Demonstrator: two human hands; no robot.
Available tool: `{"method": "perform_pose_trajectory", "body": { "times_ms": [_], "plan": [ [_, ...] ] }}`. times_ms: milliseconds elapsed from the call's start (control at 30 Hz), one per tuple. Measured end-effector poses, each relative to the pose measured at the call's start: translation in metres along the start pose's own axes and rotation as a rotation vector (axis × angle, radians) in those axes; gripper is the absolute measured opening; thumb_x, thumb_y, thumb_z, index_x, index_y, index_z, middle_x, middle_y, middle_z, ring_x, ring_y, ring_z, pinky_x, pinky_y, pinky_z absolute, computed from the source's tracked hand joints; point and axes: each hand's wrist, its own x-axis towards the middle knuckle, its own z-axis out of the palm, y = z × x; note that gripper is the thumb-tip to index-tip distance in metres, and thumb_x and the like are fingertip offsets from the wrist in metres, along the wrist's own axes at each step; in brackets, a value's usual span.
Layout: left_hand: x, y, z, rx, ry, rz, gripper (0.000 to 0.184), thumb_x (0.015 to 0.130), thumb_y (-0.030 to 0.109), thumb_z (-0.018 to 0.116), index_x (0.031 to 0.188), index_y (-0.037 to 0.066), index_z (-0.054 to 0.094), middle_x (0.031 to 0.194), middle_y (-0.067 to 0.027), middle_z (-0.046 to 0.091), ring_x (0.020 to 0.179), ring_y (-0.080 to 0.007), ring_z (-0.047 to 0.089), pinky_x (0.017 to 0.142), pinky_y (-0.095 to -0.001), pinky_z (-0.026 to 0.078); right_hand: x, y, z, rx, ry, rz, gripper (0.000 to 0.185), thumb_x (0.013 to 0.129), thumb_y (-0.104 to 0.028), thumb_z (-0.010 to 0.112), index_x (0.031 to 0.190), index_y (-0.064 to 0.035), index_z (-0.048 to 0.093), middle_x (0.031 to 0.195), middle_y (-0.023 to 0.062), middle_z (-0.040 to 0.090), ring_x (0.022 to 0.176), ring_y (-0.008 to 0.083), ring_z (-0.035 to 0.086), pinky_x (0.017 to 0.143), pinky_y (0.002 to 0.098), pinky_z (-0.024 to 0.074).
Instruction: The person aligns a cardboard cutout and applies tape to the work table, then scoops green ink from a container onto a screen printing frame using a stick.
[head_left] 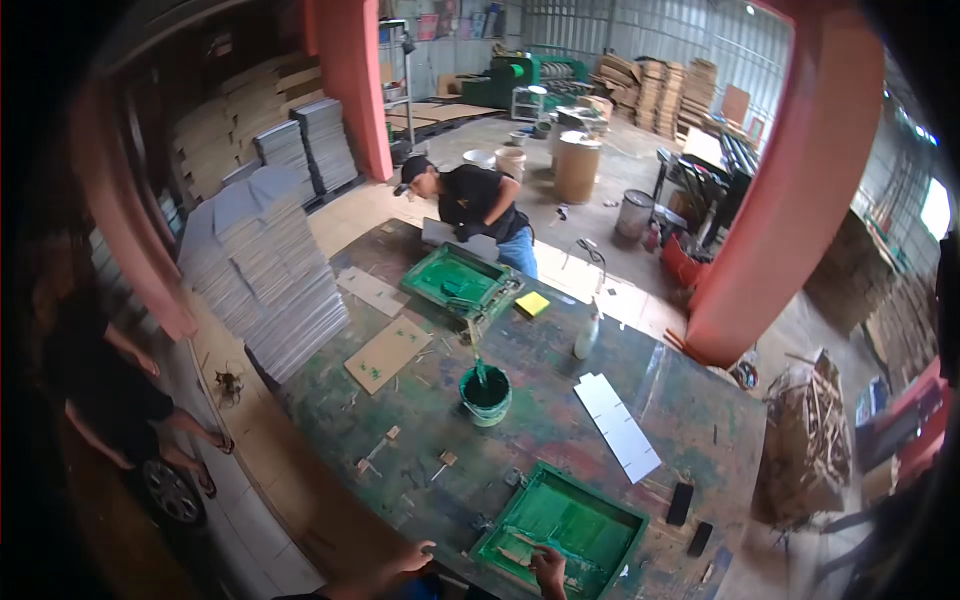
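Clock face centred on the pot; twelve points to the table's far edge.

- Standing person, one [110,390]: nine o'clock, beyond the table.
- Stack of grey sheets, one, tall [275,275]: ten o'clock.
- Brown board, one, green-marked [388,353]: ten o'clock, on the table [720,420].
- Left hand, one [412,556]: seven o'clock, near the table's near edge; nothing shows in it. Whether its fingers are together or apart, cannot tell.
- Green frames, two: the far frame [450,272] just short of twelve, the near frame [570,505] at five.
- Co-worker, one [480,205]: twelve o'clock, bending beside the far frame.
- Pot, one, green inside, stick standing in it [486,408]: centre.
- Wooden strip [515,557]: inside the near frame, five o'clock.
- Right hand, one [547,572]: over the near frame, beside the strip; one finger extended; whether the others clamp, cannot tell.
- Yellow block, one [533,304]: one o'clock.
- Bottle, one [587,337]: two o'clock.
- White sheet, one [617,428]: past three.
- Dark oblongs, two [680,503]: four o'clock.
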Motion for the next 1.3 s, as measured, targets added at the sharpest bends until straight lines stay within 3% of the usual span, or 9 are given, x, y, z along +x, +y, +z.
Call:
{"method": "perform_pose_trajectory", "body": {
  "times_ms": [200, 300, 400, 600, 700, 833, 1067, 1200, 1300],
  "plan": [
    [-0.073, -0.099, -0.029, -0.259, 0.178, -0.039, 0.042, 0.088, 0.007, 0.067, 0.129, 0.002, 0.059, 0.078, -0.0097, 0.069, 0.062, -0.0174, 0.066, 0.056, -0.0351, 0.057, -0.017, -0.103, 0.089, 0.040, -0.056, -0.005, 0.035, 0.092, -0.003, 0.062, 0.127, -0.0018, 0.064, 0.084, 0.0100, 0.070, 0.071, 0.0175, 0.070, 0.062, 0.0309, 0.0575],
    [-0.107, -0.130, -0.041, -0.710, 0.048, -0.141, 0.040, 0.090, 0.008, 0.069, 0.128, 0.001, 0.059, 0.088, -0.0127, 0.071, 0.063, -0.0197, 0.068, 0.057, -0.0362, 0.057, -0.027, -0.128, 0.123, 0.018, -0.085, 0.009, 0.040, 0.091, -0.002, 0.061, 0.131, -0.0036, 0.062, 0.088, 0.0100, 0.071, 0.076, 0.0176, 0.070, 0.067, 0.0312, 0.0574],
    [-0.133, -0.143, -0.040, -0.418, 0.069, -0.147, 0.040, 0.092, 0.008, 0.068, 0.130, 0.001, 0.057, 0.094, -0.0145, 0.070, 0.070, -0.0216, 0.070, 0.060, -0.0380, 0.059, -0.036, -0.134, 0.145, 0.078, -0.093, 0.014, 0.042, 0.091, -0.002, 0.061, 0.133, -0.0039, 0.061, 0.089, 0.0093, 0.072, 0.081, 0.0178, 0.070, 0.069, 0.0315, 0.0571],
    [-0.130, -0.172, -0.056, -1.038, -0.412, -0.222, 0.040, 0.093, 0.007, 0.070, 0.131, 0.002, 0.057, 0.096, -0.0149, 0.070, 0.083, -0.0252, 0.072, 0.064, -0.0408, 0.060, -0.050, -0.137, 0.148, 0.158, -0.133, 0.131, 0.044, 0.090, -0.003, 0.062, 0.134, -0.0025, 0.059, 0.093, 0.0100, 0.072, 0.085, 0.0194, 0.071, 0.071, 0.0327, 0.0570],
    [-0.117, -0.166, -0.046, -1.086, -0.089, -0.282, 0.038, 0.095, 0.009, 0.069, 0.132, 0.003, 0.057, 0.097, -0.0164, 0.070, 0.081, -0.0273, 0.072, 0.063, -0.0423, 0.060, -0.035, -0.131, 0.139, 0.151, -0.227, 0.136, 0.041, 0.091, -0.004, 0.062, 0.132, -0.0014, 0.061, 0.096, 0.0108, 0.072, 0.085, 0.0206, 0.071, 0.070, 0.0328, 0.0573],
    [-0.092, -0.139, -0.044, -1.004, -0.048, -0.040, 0.038, 0.099, 0.011, 0.064, 0.135, 0.006, 0.055, 0.096, -0.0165, 0.070, 0.076, -0.0281, 0.071, 0.062, -0.0426, 0.060, -0.007, -0.147, 0.129, 0.077, -0.276, 0.078, 0.036, 0.093, -0.003, 0.061, 0.128, -0.0004, 0.064, 0.095, 0.0124, 0.071, 0.084, 0.0220, 0.072, 0.071, 0.0339, 0.0589],
    [-0.084, -0.068, -0.073, -0.916, 0.008, -0.511, 0.041, 0.097, 0.017, 0.062, 0.137, 0.009, 0.053, 0.083, -0.0113, 0.070, 0.062, -0.0201, 0.067, 0.054, -0.0356, 0.054, 0.050, -0.155, 0.135, 0.075, -0.349, -0.021, 0.035, 0.095, -0.013, 0.065, 0.126, 0.0028, 0.064, 0.092, 0.0119, 0.071, 0.079, 0.0200, 0.071, 0.067, 0.0334, 0.0584],
    [-0.087, -0.090, -0.081, -0.831, 0.138, -0.264, 0.042, 0.096, 0.016, 0.062, 0.136, 0.011, 0.052, 0.081, -0.0102, 0.070, 0.058, -0.0191, 0.065, 0.049, -0.0343, 0.052, 0.068, -0.176, 0.149, 0.074, -0.304, -0.069, 0.033, 0.095, -0.014, 0.065, 0.125, 0.0010, 0.065, 0.093, 0.0102, 0.072, 0.076, 0.0175, 0.069, 0.065, 0.0314, 0.0563],
    [-0.078, -0.099, -0.108, -0.750, 0.191, -0.389, 0.040, 0.096, 0.015, 0.063, 0.135, 0.012, 0.053, 0.081, -0.0103, 0.070, 0.057, -0.0189, 0.064, 0.047, -0.0349, 0.051, 0.080, -0.189, 0.156, 0.107, -0.235, -0.085, 0.033, 0.095, -0.014, 0.066, 0.125, -0.0004, 0.065, 0.093, 0.0084, 0.072, 0.077, 0.0154, 0.068, 0.065, 0.0294, 0.0547]
  ]
}}
